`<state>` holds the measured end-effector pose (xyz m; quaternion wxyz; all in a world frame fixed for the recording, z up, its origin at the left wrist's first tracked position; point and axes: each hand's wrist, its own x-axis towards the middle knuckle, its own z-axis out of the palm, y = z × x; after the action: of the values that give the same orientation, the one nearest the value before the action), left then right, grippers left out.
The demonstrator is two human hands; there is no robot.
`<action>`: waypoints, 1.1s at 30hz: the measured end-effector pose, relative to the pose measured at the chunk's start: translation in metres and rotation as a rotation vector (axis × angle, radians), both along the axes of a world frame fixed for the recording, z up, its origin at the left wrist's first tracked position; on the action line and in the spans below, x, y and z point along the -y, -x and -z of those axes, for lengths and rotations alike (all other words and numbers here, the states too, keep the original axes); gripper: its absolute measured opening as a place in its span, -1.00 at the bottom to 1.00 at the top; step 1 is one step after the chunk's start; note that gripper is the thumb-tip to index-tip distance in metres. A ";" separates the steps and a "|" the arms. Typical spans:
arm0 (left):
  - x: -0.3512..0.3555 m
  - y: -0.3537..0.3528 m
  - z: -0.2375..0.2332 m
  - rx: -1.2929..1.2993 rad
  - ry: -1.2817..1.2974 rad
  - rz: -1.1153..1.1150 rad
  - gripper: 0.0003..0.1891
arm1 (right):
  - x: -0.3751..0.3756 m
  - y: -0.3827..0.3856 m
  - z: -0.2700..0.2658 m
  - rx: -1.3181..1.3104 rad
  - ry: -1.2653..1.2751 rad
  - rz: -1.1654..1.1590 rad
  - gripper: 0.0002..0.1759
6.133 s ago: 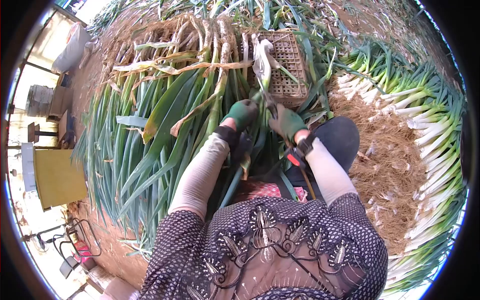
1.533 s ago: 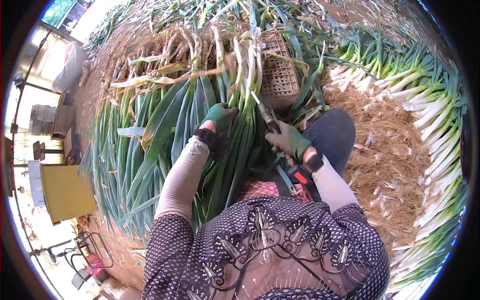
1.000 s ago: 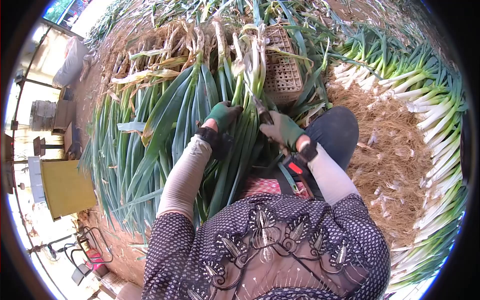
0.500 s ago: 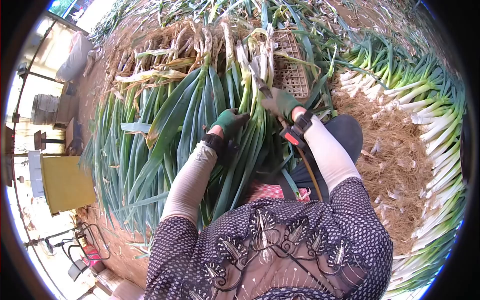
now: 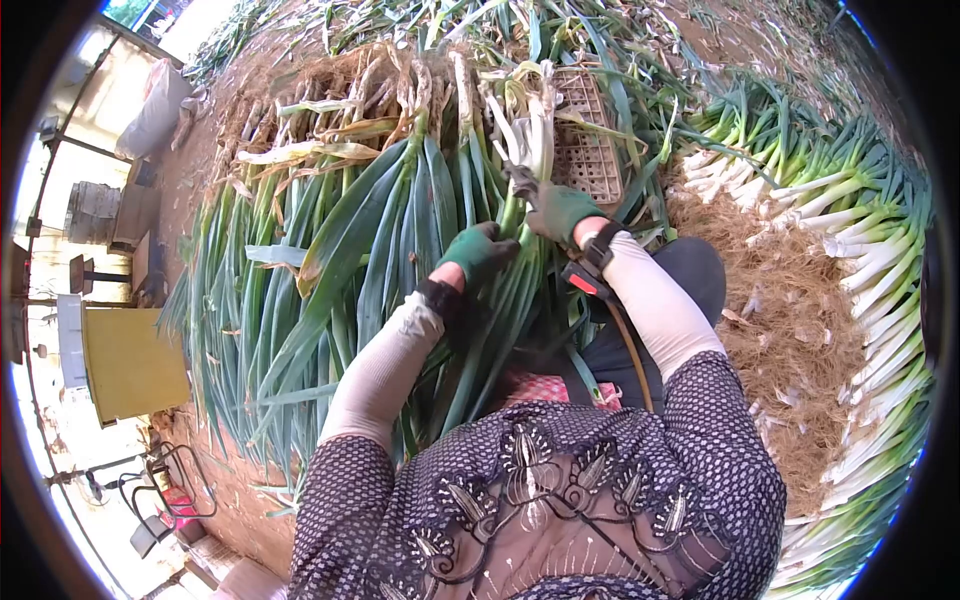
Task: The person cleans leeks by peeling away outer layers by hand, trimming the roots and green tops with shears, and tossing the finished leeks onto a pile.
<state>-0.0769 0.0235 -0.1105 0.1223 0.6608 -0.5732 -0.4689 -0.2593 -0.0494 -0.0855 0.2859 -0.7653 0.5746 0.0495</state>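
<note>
My gloved left hand [image 5: 478,255] is closed around the green leaves of a leek [image 5: 541,130], just below its pale stem. Loose outer skin splays from the stem's left side and top. My gloved right hand [image 5: 565,212] grips a dark air gun [image 5: 522,183], whose tip lies against the leek where white turns green. A brown hose [image 5: 630,360] runs from the tool's red-and-black end down past my right wrist. Beside my left hand lies a thick pile of unpeeled leeks [image 5: 300,270], roots pointing away from me.
A plastic crate [image 5: 588,140] stands beyond my right hand. Peeled leeks [image 5: 870,280] lie in a curved row at the right, around a heap of brown root fibres [image 5: 790,350]. Leaf scraps cover the ground ahead. A yellow box [image 5: 135,362] stands at the left.
My left hand has shifted slightly right and down, and the right hand slightly down. The leek's stem shows whiter, with its outer skin spread away to the left.
</note>
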 end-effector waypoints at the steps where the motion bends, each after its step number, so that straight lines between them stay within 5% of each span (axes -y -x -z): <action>1: -0.007 0.003 0.000 -0.018 0.029 0.057 -0.61 | -0.002 0.012 0.000 0.055 -0.051 0.076 -0.39; 4: -0.016 0.009 -0.033 0.060 0.057 0.174 -0.49 | -0.010 0.043 0.018 0.067 0.009 0.094 -0.41; 6: 0.007 0.006 -0.047 0.202 0.082 0.258 -0.51 | -0.026 0.044 -0.012 0.047 -0.166 0.177 -0.39; 7: 0.028 -0.008 0.006 0.079 0.142 0.150 -0.49 | -0.030 0.045 -0.008 0.039 -0.172 0.159 -0.39; 8: 0.036 -0.007 -0.008 0.253 0.327 0.097 -0.52 | -0.034 0.046 0.002 0.033 -0.176 0.142 -0.39; 10: 0.067 -0.015 0.013 0.465 0.294 -0.043 -0.49 | -0.044 0.045 0.026 0.042 -0.182 0.118 -0.38; 13: 0.103 -0.032 0.071 0.433 -0.080 -0.113 -0.27 | -0.060 0.037 0.019 0.012 -0.162 0.155 -0.35; 17: 0.119 -0.019 0.070 0.368 -0.230 -0.334 0.02 | -0.063 0.038 0.020 0.071 -0.222 0.187 -0.34; 21: 0.136 -0.028 0.070 0.219 -0.267 -0.458 -0.05 | -0.061 0.046 0.026 0.096 -0.191 0.180 -0.32; 22: 0.146 -0.049 0.101 0.237 -0.166 -0.336 -0.12 | -0.061 0.048 0.026 0.098 -0.190 0.184 -0.31; 25: 0.139 -0.065 0.092 0.284 -0.087 -0.044 -0.18 | -0.060 0.052 0.032 0.135 -0.186 0.198 -0.30; 26: 0.116 -0.047 0.040 0.176 -0.147 -0.136 -0.18 | -0.059 0.050 0.033 0.145 -0.184 0.203 -0.29; 30: 0.094 -0.035 0.034 0.080 -0.344 -0.195 -0.21 | -0.054 0.053 0.031 0.217 -0.200 0.306 -0.31; 31: 0.095 -0.032 0.037 0.079 -0.321 -0.205 -0.23 | -0.056 0.057 0.050 0.228 -0.024 0.271 -0.34; 33: 0.094 -0.030 0.053 0.081 -0.283 -0.230 -0.25 | -0.067 0.057 -0.009 0.349 -0.318 0.401 -0.38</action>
<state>-0.0469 -0.0710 -0.1637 0.0576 0.7509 -0.4266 -0.5009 -0.3164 0.0180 -0.0763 0.5006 -0.5791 0.6415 -0.0509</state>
